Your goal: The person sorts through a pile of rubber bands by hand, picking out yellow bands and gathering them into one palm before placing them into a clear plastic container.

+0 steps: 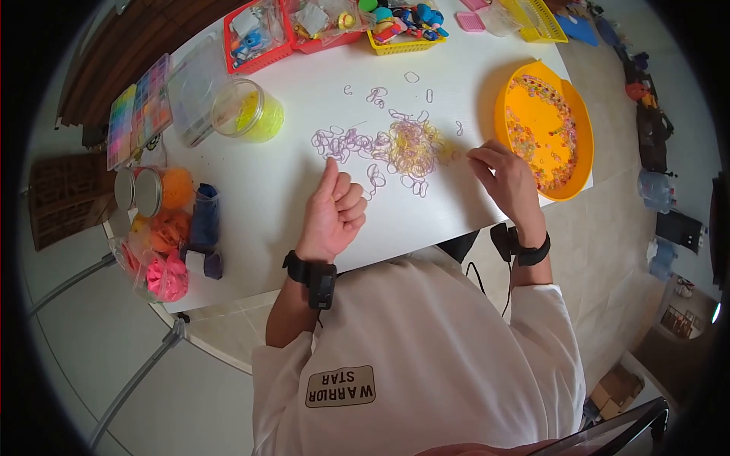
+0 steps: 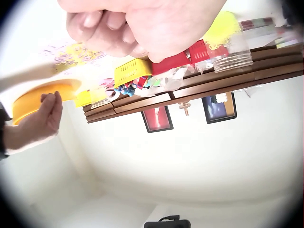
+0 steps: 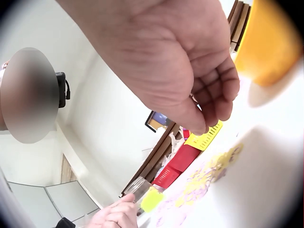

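Note:
On the white table (image 1: 289, 171) lies a loose pile of small purple loop bands (image 1: 338, 143), joined to a heap of yellow and purple bands (image 1: 414, 144). My left hand (image 1: 333, 216) is over the near side of the purple bands, its fingers curled into the palm and the thumb pointing up and forward; nothing shows in its grasp. To the right of the heap, my right hand (image 1: 508, 182) has bent fingers brought close to the thumb. I cannot tell whether a small band is between those fingertips. Several single bands (image 1: 376, 95) lie scattered beyond the pile.
A yellow-orange tray (image 1: 584, 152) with colourful beads stands at the right. At the left are a clear jar of neon-yellow pieces (image 1: 262, 118), compartment boxes (image 1: 152, 95) and jars of orange pieces (image 1: 176, 188). Red baskets (image 1: 285, 49) and a yellow basket (image 1: 403, 48) line the back.

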Action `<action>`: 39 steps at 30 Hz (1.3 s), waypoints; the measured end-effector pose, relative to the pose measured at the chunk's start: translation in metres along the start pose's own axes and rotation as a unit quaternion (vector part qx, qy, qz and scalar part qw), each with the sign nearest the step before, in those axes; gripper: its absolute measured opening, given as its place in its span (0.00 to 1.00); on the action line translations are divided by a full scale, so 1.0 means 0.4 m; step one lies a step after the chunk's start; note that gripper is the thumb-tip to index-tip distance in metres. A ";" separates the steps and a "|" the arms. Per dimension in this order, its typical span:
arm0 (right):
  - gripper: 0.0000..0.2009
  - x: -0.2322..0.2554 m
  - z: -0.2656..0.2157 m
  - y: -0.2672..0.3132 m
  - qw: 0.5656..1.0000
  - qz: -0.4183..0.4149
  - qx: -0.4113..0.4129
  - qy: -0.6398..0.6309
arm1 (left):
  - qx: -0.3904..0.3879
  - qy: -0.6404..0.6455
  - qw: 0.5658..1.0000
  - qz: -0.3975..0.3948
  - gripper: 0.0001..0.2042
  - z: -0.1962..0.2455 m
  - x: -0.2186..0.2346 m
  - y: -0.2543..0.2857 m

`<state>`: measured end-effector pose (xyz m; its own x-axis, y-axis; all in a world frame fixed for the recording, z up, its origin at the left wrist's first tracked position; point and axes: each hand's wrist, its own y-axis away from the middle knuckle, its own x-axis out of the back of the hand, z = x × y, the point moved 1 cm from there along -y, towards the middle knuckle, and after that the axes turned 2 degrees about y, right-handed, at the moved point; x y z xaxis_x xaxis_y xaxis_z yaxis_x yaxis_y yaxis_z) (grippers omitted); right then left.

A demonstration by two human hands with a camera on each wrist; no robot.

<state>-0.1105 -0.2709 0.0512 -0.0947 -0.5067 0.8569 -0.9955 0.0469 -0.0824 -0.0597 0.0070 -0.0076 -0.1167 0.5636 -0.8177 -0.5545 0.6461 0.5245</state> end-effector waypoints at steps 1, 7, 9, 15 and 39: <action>0.04 -0.006 0.016 0.007 1.000 -0.001 0.003 0.009 | -0.009 0.002 1.000 0.006 0.25 0.004 0.003 0.002; 0.05 -0.055 0.044 0.007 0.999 -0.024 0.024 0.034 | -0.033 0.000 0.999 0.011 0.23 0.013 0.013 0.015; 0.04 -0.068 0.043 0.001 0.999 -0.024 0.030 0.034 | -0.032 -0.008 0.999 0.019 0.23 0.010 0.012 0.019; 0.03 -0.089 0.057 -0.006 0.999 -0.028 0.038 0.024 | -0.033 -0.013 0.999 -0.035 0.24 0.004 0.023 0.024; 0.03 0.004 -0.049 -0.005 0.995 -0.041 0.091 0.026 | -0.003 -0.015 1.000 -0.027 0.25 0.002 0.004 0.026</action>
<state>-0.1086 -0.2549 0.0628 -0.0189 -0.4572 0.8892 -0.9836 -0.1512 -0.0986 -0.0649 0.0152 -0.0033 -0.0620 0.5431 -0.8374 -0.5648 0.6726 0.4781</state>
